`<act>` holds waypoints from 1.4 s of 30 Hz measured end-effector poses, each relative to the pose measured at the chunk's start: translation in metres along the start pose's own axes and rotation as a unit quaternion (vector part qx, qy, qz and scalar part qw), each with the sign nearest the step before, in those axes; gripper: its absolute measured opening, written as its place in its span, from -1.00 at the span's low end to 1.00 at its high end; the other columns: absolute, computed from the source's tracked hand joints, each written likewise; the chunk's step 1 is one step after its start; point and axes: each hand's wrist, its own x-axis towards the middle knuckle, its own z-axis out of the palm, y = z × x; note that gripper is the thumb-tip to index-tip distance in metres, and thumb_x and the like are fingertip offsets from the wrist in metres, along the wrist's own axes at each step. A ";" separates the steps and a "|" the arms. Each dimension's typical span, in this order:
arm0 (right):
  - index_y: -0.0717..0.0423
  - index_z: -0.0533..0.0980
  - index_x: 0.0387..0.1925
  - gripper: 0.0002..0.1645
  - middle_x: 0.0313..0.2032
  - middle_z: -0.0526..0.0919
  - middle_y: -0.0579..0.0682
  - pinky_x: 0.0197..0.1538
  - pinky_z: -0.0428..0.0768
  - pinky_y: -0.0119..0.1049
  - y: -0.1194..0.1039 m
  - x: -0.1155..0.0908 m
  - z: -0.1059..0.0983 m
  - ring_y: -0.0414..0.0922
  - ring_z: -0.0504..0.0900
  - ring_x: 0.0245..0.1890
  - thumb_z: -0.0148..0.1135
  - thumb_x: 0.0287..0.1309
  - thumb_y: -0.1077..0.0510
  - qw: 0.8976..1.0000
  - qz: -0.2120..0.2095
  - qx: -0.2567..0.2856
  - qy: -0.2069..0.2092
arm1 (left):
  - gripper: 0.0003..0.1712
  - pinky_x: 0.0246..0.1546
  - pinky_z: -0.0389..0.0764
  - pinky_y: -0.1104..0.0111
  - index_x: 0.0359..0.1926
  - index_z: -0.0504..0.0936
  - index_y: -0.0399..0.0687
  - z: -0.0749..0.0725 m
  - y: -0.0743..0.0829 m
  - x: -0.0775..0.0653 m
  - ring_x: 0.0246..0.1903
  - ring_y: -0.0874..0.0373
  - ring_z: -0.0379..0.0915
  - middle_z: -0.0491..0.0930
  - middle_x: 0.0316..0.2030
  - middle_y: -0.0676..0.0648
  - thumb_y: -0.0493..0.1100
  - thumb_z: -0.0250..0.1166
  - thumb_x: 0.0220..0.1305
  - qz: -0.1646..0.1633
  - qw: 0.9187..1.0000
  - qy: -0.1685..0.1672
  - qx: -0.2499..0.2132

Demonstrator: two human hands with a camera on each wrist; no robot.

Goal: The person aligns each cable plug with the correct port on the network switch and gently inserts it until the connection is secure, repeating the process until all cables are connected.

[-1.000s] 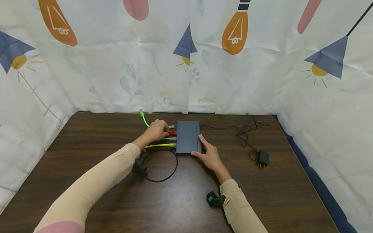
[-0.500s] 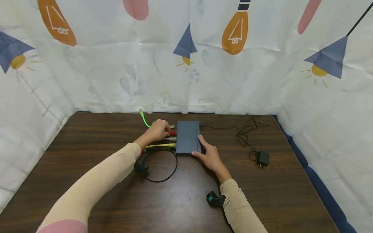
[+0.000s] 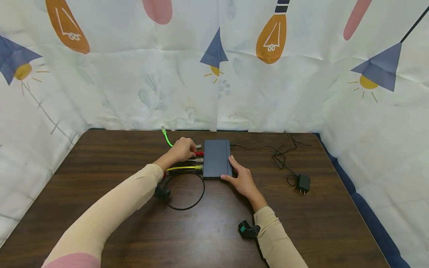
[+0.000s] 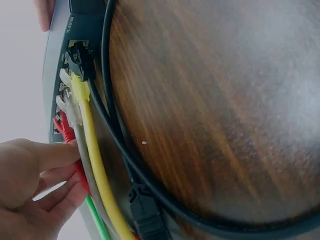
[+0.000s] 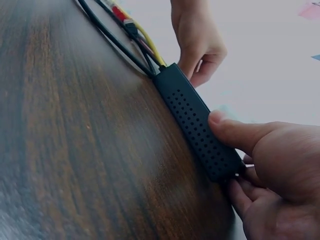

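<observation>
A dark blue-grey network switch lies on the table with its ports facing left. My left hand pinches a red network cable just behind its plug, which sits at the port row. Beside it, a grey cable, a yellow cable and a black cable run into neighbouring ports. My right hand grips the switch at its right near corner, thumb on the perforated front side and fingers at the right edge. A green cable passes behind my left hand.
The black cable loops on the wooden table before the switch. At the right lies a black power adapter, its thin cord tangled and running to the switch. A printed white curtain stands along the table's back.
</observation>
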 end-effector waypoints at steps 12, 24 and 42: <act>-0.06 0.21 0.44 -0.09 0.50 0.08 -0.03 0.34 0.36 0.01 0.001 0.001 -0.001 0.09 0.32 0.37 0.38 0.09 0.01 1.000 0.007 0.004 -0.008 | -0.94 -0.33 0.61 0.24 -0.41 0.74 -0.06 -0.007 0.000 0.002 -0.36 0.07 0.59 0.69 -0.32 -0.09 -0.20 0.38 0.18 -0.012 0.999 -0.034 0.007; -0.08 0.21 0.44 -0.10 0.50 0.08 -0.06 0.35 0.35 0.04 0.002 0.000 0.000 0.08 0.31 0.38 0.38 0.10 -0.01 1.000 0.011 0.009 -0.004 | -0.87 -0.40 0.55 0.28 -0.36 0.73 -0.07 -0.009 -0.001 -0.001 -0.46 0.13 0.53 0.67 -0.36 -0.08 -0.20 0.27 0.28 -0.007 1.000 -0.025 -0.008; -0.03 0.19 0.45 -0.10 0.51 0.06 -0.01 0.34 0.34 0.08 -0.001 -0.001 -0.001 0.13 0.31 0.38 0.36 0.13 0.00 1.000 0.006 0.008 -0.008 | -0.90 -0.26 0.60 0.16 -0.26 0.69 -0.10 -0.015 -0.001 -0.003 -0.30 0.00 0.58 0.62 -0.18 -0.15 -0.18 0.31 0.25 -0.040 0.999 0.021 0.019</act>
